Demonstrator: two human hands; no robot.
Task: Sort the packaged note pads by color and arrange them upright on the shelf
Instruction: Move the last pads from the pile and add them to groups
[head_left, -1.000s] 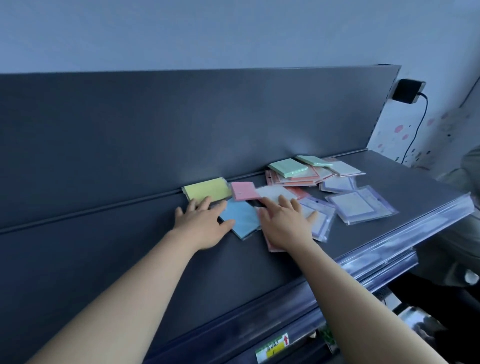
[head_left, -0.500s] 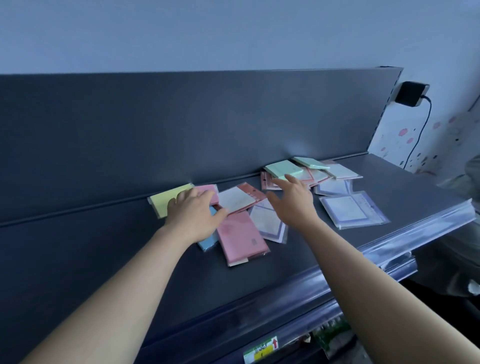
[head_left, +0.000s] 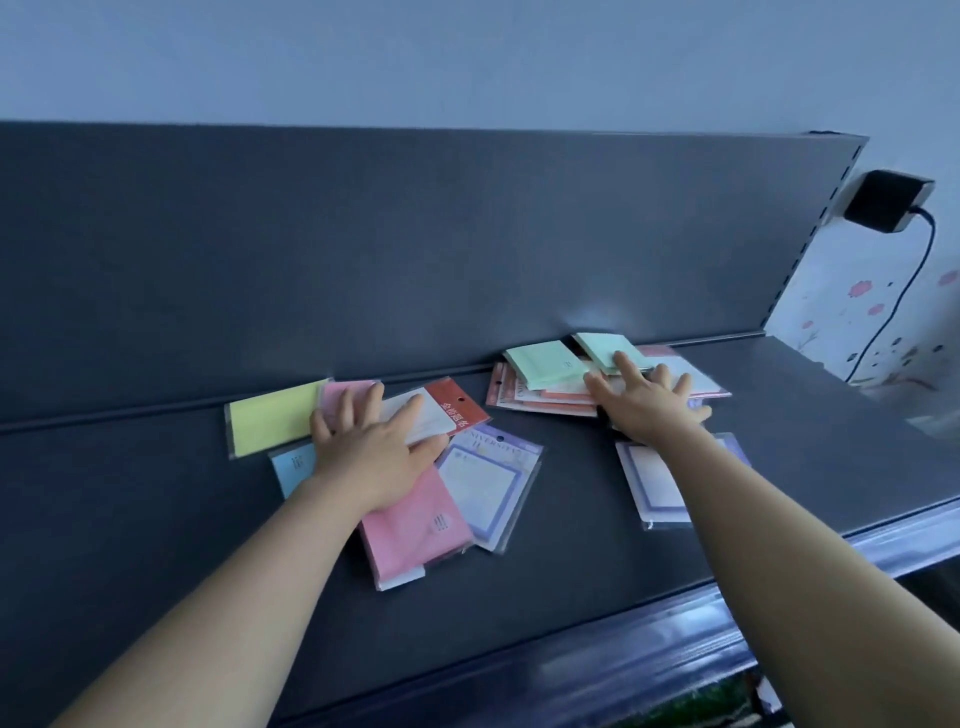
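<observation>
Blue pad (head_left: 292, 467) mostly concealed beneath left hand (head_left: 374, 457), behind its fingers (head_left: 345, 415). Small pink pad (head_left: 335, 395) partly covered under those fingers. Stacked pads (head_left: 540, 402) under right hand (head_left: 649, 410) fingertips indistinct. Package print (head_left: 460, 406) illegible.

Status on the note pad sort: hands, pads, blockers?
Left hand flat on red-header pad, right hand flat on green pads. All pads lying flat on shelf, none upright. Colours mixed, packs overlapping.

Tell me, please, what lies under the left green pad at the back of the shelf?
The green pad lies on a stack of red-edged packs. The right hand covers the stack's right side.
</observation>
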